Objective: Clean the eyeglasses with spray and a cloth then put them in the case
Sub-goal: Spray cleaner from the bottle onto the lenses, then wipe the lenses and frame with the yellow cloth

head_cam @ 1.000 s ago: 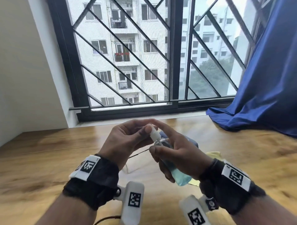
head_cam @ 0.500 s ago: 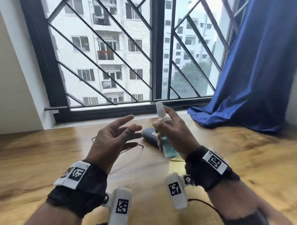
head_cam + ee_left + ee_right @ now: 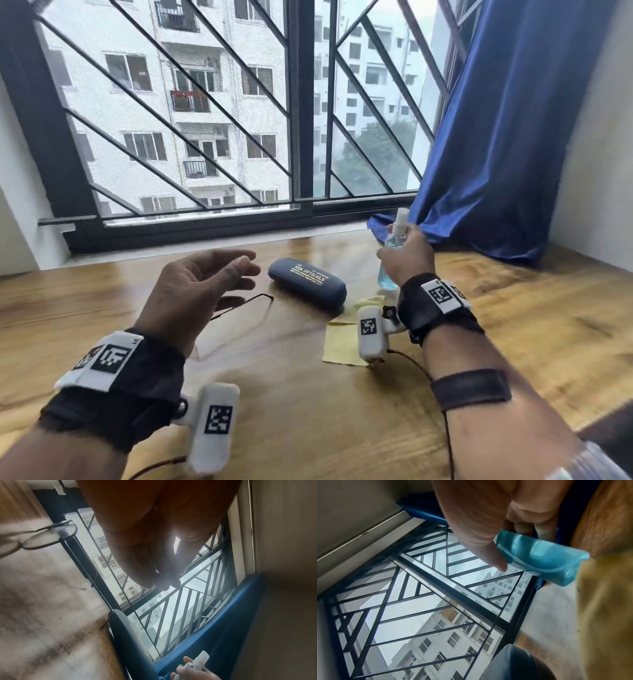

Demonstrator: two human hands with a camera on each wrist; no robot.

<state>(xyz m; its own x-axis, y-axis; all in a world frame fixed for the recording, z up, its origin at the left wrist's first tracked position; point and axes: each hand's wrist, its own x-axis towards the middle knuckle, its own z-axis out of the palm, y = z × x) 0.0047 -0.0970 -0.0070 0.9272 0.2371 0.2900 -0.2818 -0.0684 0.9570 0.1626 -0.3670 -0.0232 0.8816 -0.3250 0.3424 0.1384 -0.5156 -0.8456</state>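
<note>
The wooden bench (image 3: 308, 411) ran up to the window, and all the things lay near its far edge. The dark blue case (image 3: 307, 284) lay closed there, on its side, with small gold words on top; it likely waited for the last step. The yellow cloth (image 3: 342, 346) lay flat on the bench just in front of the case, partly under the right wrist, ready to be picked up for wiping. The right hand (image 3: 406, 257) was up off the bench near the far right corner by the blue curtain (image 3: 496, 154), and its fingers were wrapped around the spray bottle (image 3: 394, 246), holding it upright with the white top up. The bottle was clear, with light blue water inside. The left hand (image 3: 195, 284) hung over the eyeglasses (image 3: 49, 536) with loose, spread fingers and held nothing. The eyeglasses lay on the bench to the left of the case, thin, dark and round, with the arms open. They looked ready to be lifted and wiped.
</note>
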